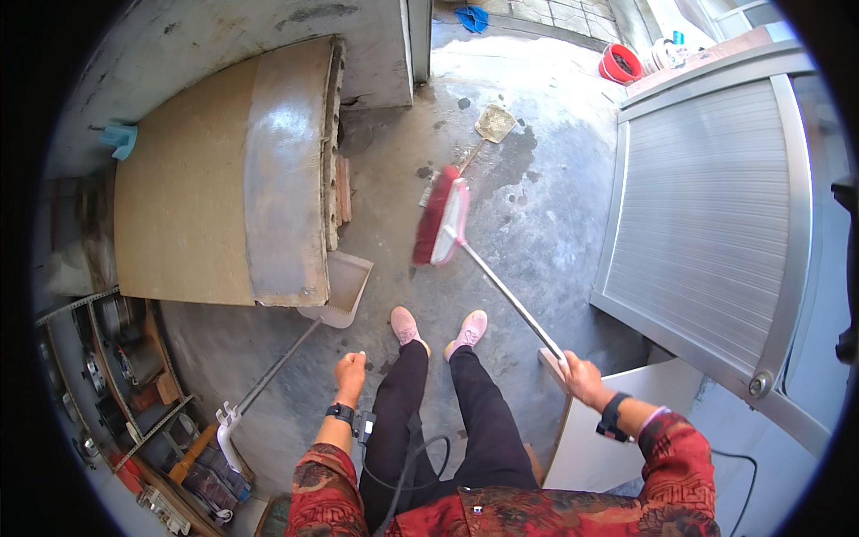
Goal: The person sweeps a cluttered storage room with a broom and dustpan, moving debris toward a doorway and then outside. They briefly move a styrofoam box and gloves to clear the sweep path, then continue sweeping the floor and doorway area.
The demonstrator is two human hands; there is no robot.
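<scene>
My right hand (584, 379) is closed around the pale handle of a broom (513, 295). The broom's red bristles and pink-and-white head are out ahead of my feet, low over or on the concrete floor (389, 181); the bristles look blurred. My left hand (349, 374) hangs in front of my left leg with its fingers curled, and I see nothing in it. Left of my feet is a long-handled dustpan (345, 285), partly hidden by a large tan board-like panel (188, 188). Beyond the broom lies a fly swatter (495, 124), its stem partly covered by the broom head.
To the right stands a ribbed metal door panel (704, 215), with a white board (621, 416) below it. Metal shelving (127, 376) with assorted goods lines the left. Farther off are a red bucket (619, 64) and a blue cloth-like item (472, 19). Dark wet patches mark the floor.
</scene>
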